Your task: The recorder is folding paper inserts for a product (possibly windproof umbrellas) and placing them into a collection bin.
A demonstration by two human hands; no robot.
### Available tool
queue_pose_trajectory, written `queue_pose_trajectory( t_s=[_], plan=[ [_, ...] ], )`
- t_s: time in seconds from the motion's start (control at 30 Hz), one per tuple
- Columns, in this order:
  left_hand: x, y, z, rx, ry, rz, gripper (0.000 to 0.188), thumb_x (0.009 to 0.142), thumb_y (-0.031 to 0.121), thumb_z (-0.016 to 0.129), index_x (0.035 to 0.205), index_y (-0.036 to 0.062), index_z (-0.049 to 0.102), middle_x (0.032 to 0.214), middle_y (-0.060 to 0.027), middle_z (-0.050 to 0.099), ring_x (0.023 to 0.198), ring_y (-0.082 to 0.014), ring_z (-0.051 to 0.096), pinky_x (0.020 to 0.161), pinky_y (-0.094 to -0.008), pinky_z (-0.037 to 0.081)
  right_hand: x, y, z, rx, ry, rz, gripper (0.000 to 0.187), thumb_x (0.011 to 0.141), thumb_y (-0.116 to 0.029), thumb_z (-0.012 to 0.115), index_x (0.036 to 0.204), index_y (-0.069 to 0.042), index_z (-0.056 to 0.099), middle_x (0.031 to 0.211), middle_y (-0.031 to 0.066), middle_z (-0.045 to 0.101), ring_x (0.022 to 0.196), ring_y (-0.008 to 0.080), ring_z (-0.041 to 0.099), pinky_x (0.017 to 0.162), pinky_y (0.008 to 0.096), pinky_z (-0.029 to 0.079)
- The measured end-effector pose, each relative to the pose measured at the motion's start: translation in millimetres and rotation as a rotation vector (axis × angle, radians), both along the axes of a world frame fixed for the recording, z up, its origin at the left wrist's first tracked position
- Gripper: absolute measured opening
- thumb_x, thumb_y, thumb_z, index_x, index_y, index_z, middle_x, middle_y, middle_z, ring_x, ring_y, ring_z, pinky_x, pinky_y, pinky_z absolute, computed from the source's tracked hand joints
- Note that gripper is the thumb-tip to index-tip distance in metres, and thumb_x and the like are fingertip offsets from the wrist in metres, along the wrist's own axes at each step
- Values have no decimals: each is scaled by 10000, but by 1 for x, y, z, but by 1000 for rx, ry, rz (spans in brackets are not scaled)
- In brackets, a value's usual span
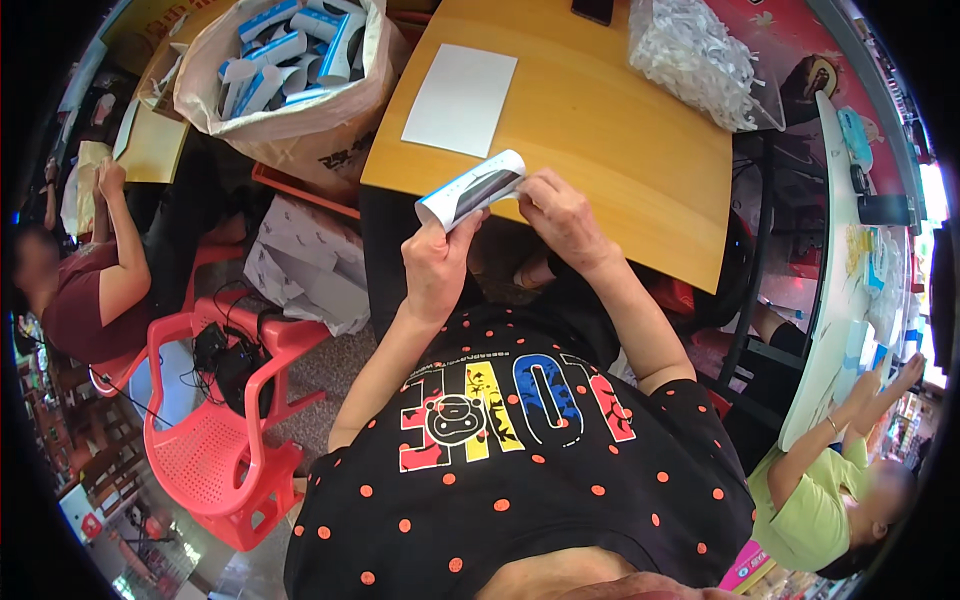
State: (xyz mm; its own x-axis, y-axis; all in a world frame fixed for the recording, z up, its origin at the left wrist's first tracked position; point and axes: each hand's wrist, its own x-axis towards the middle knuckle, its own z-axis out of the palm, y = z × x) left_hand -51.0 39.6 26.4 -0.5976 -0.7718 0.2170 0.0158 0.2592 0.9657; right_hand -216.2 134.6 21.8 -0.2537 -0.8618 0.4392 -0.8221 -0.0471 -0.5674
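Observation:
Above the near edge of the wooden table (pixel 580 110) I hold a curled piece of printed card (pixel 470 190), white and blue with a dark patch. My left hand (pixel 437 265) grips its lower left part, thumb pressed along the near side. At its right end, the bent fingers of my right hand (pixel 565 218) pinch the edge; exactly what lies under those fingertips is hidden. Flat on the table beyond my hands is a white rectangular sheet or stack (pixel 460 100), touched by neither hand.
A large white sack (pixel 290 130) full of similar curled cards stands left of the table. A clear bag of white pieces (pixel 695 65) and a dark phone (pixel 593 9) lie at the back. A red plastic chair (pixel 215 450) holds black cables. Other people sit at both sides.

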Motion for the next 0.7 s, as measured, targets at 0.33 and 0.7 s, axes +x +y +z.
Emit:
queue_pose_trajectory(
  t_s=[0.33, 0.7],
  plan=[
    [6, -1, 1, -42, -69, -42, 214, 911, 32, 579, 1088, -83, 613, 943, -133, 697, 863, -163, 673, 782, -274, 542, 1, -3, -1, -111, -13, -35, 119, 739, 31, 648, 809, -13, 563, 848, 110, 606, 790, 266, 616, 688, 328, 504],
    [8, -2, 2, -311, -91, -3, 189, 870, 21, 630, 1048, -40, 648, 920, -114, 712, 845, -160, 688, 736, -270, 532, -27, 5, 6, 277, -925, -95, 174, 880, -154, 644, 903, 19, 656, 792, -5, 616, 742, 56, 525, 677, 202, 421]
  ],
)
